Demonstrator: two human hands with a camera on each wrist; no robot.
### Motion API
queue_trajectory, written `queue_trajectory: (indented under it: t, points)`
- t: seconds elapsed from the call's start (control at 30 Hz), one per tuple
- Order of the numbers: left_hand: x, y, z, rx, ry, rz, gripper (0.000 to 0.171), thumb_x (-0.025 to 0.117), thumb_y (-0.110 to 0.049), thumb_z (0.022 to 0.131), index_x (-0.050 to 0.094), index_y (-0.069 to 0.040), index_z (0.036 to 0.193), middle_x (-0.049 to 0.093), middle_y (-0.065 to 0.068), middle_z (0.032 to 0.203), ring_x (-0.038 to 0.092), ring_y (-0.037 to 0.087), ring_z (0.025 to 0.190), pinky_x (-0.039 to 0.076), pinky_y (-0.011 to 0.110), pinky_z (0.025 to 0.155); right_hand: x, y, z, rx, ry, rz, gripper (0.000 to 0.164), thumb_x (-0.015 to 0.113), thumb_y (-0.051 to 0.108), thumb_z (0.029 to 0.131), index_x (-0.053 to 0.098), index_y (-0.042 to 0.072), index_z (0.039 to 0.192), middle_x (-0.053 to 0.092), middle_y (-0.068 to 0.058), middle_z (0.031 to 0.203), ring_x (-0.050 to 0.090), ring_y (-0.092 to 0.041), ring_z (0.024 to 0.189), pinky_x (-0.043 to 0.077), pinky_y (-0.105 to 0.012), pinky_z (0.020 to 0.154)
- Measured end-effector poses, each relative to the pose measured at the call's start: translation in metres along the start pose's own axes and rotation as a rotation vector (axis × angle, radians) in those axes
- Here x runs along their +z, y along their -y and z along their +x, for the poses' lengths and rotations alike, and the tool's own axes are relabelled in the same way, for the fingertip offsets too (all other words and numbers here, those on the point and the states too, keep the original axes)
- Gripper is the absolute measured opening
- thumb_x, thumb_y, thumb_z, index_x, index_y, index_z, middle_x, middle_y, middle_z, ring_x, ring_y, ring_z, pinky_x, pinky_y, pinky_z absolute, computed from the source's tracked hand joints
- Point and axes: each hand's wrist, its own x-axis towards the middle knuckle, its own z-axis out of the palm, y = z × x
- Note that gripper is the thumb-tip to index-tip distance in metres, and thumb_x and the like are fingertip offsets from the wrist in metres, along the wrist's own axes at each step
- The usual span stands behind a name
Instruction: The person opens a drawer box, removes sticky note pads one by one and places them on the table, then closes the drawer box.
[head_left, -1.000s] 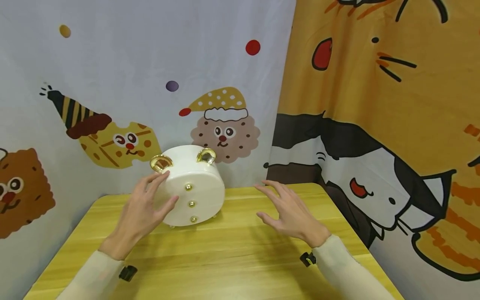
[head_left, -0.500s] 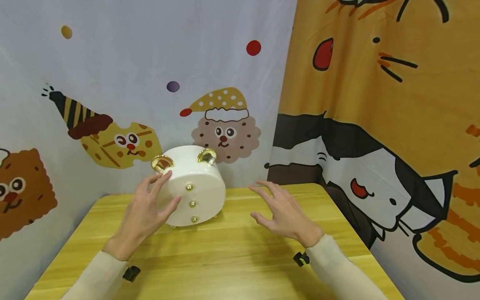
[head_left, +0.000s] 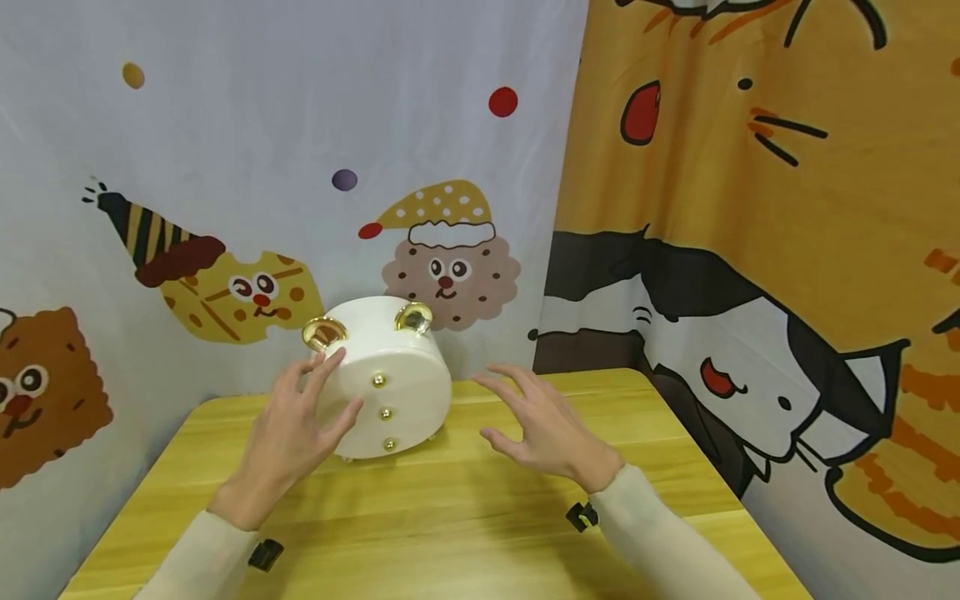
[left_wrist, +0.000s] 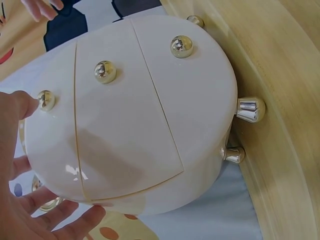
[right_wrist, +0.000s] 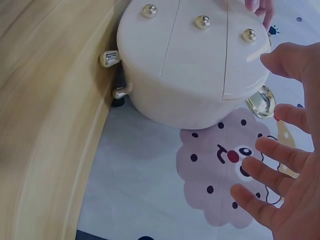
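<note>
A glossy white drawer box (head_left: pixel 420 396) with rounded sides stands on the table. Gold ring-shaped ears (head_left: pixel 413 317) top it, and three round gold knobs (head_left: pixel 386 413) run down its front. Seam lines between the drawers and short gold feet (left_wrist: pixel 251 109) show in the left wrist view. My left hand (head_left: pixel 288 437) is at the box's left side, fingers spread and thumb in front; whether it touches I cannot tell. To the right of the box my right hand (head_left: pixel 551 433) hovers apart from it, its fingers spread and holding nothing.
The yellow wood-grain table (head_left: pixel 420 533) runs up to a white cartoon-printed curtain (head_left: pixel 247 125) just behind the box. An orange curtain with cat pictures (head_left: pixel 720 183) hangs along the right side. Small black devices (head_left: pixel 266 554) sit at both wrists.
My right hand has moved left, closer to the box. The left hand has barely shifted, and the box stays where it was. The head view has tipped slightly upward.
</note>
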Motion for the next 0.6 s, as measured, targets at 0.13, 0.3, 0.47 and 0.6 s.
queue_trajectory:
  t: [0.13,0.3,0.47,0.6]
  points:
    - [-0.001,0.000,-0.002,-0.005,0.012,0.011,0.090,0.096,-0.030,0.096,0.053,-0.017,0.175,0.062,0.036,0.148,0.068,0.056,0.125,0.067,0.071,0.079,0.001,0.003,0.006,-0.011,-0.002,0.020,0.080,0.083,0.046,0.108,0.047,0.032,0.178,0.058,-0.011,0.173,0.066,-0.035,0.151,0.063,-0.059,0.113]
    - [0.001,0.000,0.001,0.003,0.013,0.014,0.091,0.095,-0.030,0.096,0.052,-0.017,0.175,0.062,0.037,0.148,0.068,0.056,0.122,0.066,0.070,0.077,0.005,0.006,0.016,-0.031,-0.003,0.036,0.079,0.083,0.044,0.107,0.050,0.029,0.177,0.061,-0.012,0.169,0.068,-0.033,0.148,0.063,-0.056,0.115]
    - [0.001,0.001,0.003,-0.001,0.013,0.025,0.088,0.095,-0.030,0.097,0.054,-0.015,0.172,0.062,0.037,0.144,0.067,0.054,0.116,0.066,0.065,0.072,0.010,0.014,0.027,-0.053,0.019,0.065,0.077,0.082,0.044,0.109,0.051,0.026,0.177,0.061,-0.008,0.168,0.068,-0.029,0.147,0.062,-0.053,0.119]
    - [0.002,0.000,0.003,-0.007,0.010,0.038,0.083,0.094,-0.031,0.097,0.057,-0.014,0.169,0.063,0.033,0.135,0.067,0.049,0.107,0.063,0.057,0.066,0.015,0.020,0.033,-0.069,0.020,0.082,0.077,0.082,0.044,0.109,0.051,0.025,0.177,0.061,-0.006,0.168,0.067,-0.027,0.147,0.063,-0.049,0.116]
